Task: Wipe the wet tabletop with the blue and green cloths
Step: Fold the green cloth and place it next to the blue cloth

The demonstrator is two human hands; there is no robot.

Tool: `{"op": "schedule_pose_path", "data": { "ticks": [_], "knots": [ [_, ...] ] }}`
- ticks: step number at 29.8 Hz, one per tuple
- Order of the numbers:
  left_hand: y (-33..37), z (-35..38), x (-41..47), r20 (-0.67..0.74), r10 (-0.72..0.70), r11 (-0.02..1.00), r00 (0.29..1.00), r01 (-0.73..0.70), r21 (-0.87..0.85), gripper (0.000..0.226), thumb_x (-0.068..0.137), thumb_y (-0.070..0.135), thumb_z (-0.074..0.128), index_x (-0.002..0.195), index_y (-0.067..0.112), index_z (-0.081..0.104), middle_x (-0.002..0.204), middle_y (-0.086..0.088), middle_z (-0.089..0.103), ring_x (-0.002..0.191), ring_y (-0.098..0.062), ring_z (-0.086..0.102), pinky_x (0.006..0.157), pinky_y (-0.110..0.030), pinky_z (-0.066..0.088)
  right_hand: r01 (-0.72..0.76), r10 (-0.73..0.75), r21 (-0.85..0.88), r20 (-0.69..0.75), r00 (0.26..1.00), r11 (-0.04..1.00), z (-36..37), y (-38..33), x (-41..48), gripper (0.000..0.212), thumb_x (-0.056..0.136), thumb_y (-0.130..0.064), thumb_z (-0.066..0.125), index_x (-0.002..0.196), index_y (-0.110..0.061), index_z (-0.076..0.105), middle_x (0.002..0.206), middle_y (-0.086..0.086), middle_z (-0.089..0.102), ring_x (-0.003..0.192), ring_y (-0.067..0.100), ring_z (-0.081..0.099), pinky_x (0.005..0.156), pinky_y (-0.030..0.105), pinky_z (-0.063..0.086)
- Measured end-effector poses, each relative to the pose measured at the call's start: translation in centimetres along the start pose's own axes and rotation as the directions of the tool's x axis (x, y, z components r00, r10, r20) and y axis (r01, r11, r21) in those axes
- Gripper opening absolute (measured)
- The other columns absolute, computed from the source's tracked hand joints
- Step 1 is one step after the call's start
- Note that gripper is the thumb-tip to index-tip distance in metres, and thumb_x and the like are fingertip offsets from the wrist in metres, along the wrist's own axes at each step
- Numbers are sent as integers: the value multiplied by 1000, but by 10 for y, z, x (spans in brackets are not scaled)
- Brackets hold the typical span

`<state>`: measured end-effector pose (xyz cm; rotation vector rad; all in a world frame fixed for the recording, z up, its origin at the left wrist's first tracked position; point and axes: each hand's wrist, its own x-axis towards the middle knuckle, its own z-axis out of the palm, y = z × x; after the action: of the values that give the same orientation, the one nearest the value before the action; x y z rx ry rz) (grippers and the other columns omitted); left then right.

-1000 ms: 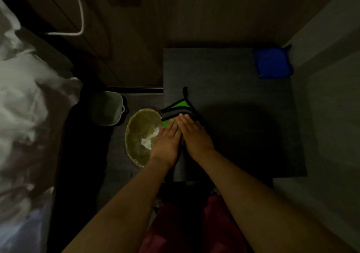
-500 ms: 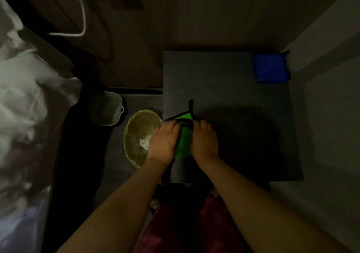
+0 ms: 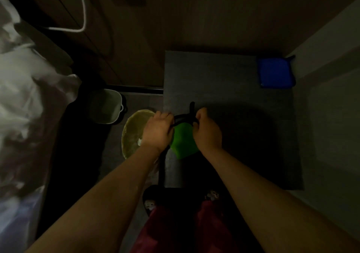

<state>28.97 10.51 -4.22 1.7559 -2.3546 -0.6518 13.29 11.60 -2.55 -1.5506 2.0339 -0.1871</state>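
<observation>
Green cloth (image 3: pixel 183 142), flat under both palms a second ago, is now bunched and gripped between left hand (image 3: pixel 158 131) and right hand (image 3: pixel 207 130); blue cloth (image 3: pixel 275 72) unmoved on tabletop (image 3: pixel 224 81).

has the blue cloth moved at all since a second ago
No. The blue cloth sits in the same far right corner of the tabletop, against the wall, as before.

One head-worn wide-angle camera looks steeply down from above, close over the dark tabletop (image 3: pixel 224 81), which fills the middle right, with floor at left.
</observation>
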Motion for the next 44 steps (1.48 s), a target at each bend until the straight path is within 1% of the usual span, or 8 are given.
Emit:
{"op": "schedule_pose_path", "data": {
  "ticks": [8, 11, 17, 23, 29, 37, 42, 44],
  "knots": [
    [7, -19, 8, 6, -5, 974, 1000, 6, -228, 7, 81, 11, 62, 88, 9, 62, 83, -12, 65, 81, -28, 58, 65, -23, 33, 27, -73, 201, 225, 972, 979, -10, 9, 14, 34, 84, -34, 63, 116, -25, 56, 122, 6, 55, 110, 26, 56, 89, 36, 48],
    [11, -33, 11, 18, 2, 967, 1000, 2, -256, 7, 78, 11, 63, 84, 13, 60, 76, -4, 62, 75, -26, 60, 61, -21, 32, 50, -117, 235, 283, 952, 971, -23, 5, 19, 26, 83, -30, 66, 106, -17, 63, 109, 7, 52, 101, 24, 57, 83, 31, 46],
    [28, -60, 32, -55, -170, 893, 984, 131, -430, 11, 66, 22, 56, 76, 18, 56, 66, -3, 60, 65, -27, 60, 62, -30, 46, 139, -204, 471, 91, 975, 871, -61, -18, 38, 8, 77, -9, 75, 77, -7, 67, 85, 7, 54, 81, 19, 55, 73, 26, 40],
    [55, -84, 59, -122, -155, 753, 980, 37, -657, 22, 76, 17, 65, 95, 7, 69, 98, -1, 70, 89, -11, 63, 78, -22, 48, 283, -311, 472, -19, 950, 835, -112, -39, 54, 12, 78, -15, 75, 71, -9, 67, 62, 0, 57, 63, 9, 53, 62, 26, 39],
    [77, -116, 69, -3, -99, 511, 995, 48, -858, 20, 83, -5, 63, 76, 14, 67, 60, 16, 69, 63, 7, 62, 62, -10, 49, 373, -398, 426, -33, 917, 824, -160, -49, 47, 16, 83, -23, 70, 82, -7, 72, 78, 3, 66, 76, 10, 59, 71, 29, 44],
    [88, -148, 88, -113, -168, 541, 979, -4, -841, 21, 82, -3, 65, 73, 15, 60, 64, 2, 64, 60, -5, 59, 63, -19, 50, 311, -315, 382, -52, 947, 870, -207, -30, 49, 41, 78, -7, 74, 112, -19, 54, 86, -6, 58, 82, 9, 59, 67, 23, 50],
    [98, -155, 93, -213, -177, 618, 961, -60, -784, 27, 83, -4, 62, 102, 15, 59, 78, -2, 63, 73, -8, 61, 73, -24, 53, 413, -327, 278, -307, 894, 867, -216, -39, 47, 18, 79, -9, 70, 95, -16, 65, 85, -8, 59, 82, 6, 56, 66, 18, 40],
    [102, -157, 92, -274, -171, 671, 946, -92, -736, 24, 81, -6, 60, 94, 14, 65, 84, -1, 66, 81, -10, 63, 80, -25, 53, 477, -368, 269, -369, 854, 837, -217, -41, 41, 15, 80, -5, 65, 87, -17, 62, 85, -7, 58, 81, 6, 55, 62, 14, 39]
  ]
}}
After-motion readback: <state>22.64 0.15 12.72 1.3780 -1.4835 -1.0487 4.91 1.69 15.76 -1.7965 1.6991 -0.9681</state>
